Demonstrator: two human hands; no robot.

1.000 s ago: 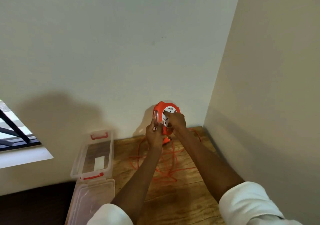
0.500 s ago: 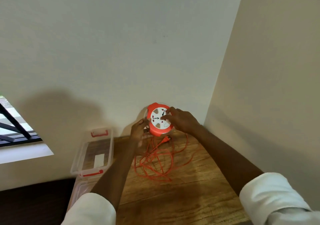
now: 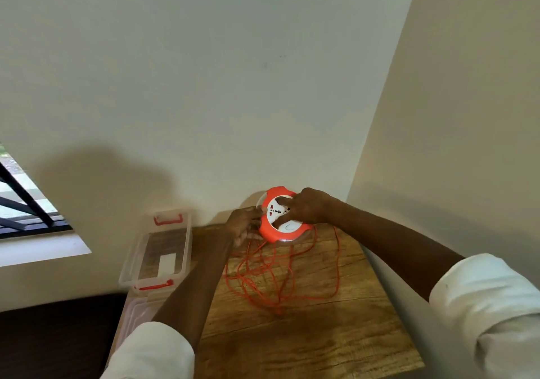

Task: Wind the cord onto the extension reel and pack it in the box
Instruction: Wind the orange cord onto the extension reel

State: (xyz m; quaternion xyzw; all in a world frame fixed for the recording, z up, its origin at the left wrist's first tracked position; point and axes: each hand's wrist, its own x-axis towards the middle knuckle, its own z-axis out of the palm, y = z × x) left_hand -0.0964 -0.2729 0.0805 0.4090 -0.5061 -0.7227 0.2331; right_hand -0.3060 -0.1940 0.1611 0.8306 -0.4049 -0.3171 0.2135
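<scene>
the lid (image 3: 137,314) is partly hidden behind the left forearm (image 3: 193,279).

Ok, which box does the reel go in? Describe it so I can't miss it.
Start at the wooden table in the wall corner. At its left edge, below the window sill, sits the clear plastic box, open, with red latch handles at both ends. Its lid lies nearer you, flat and shallower.
</scene>
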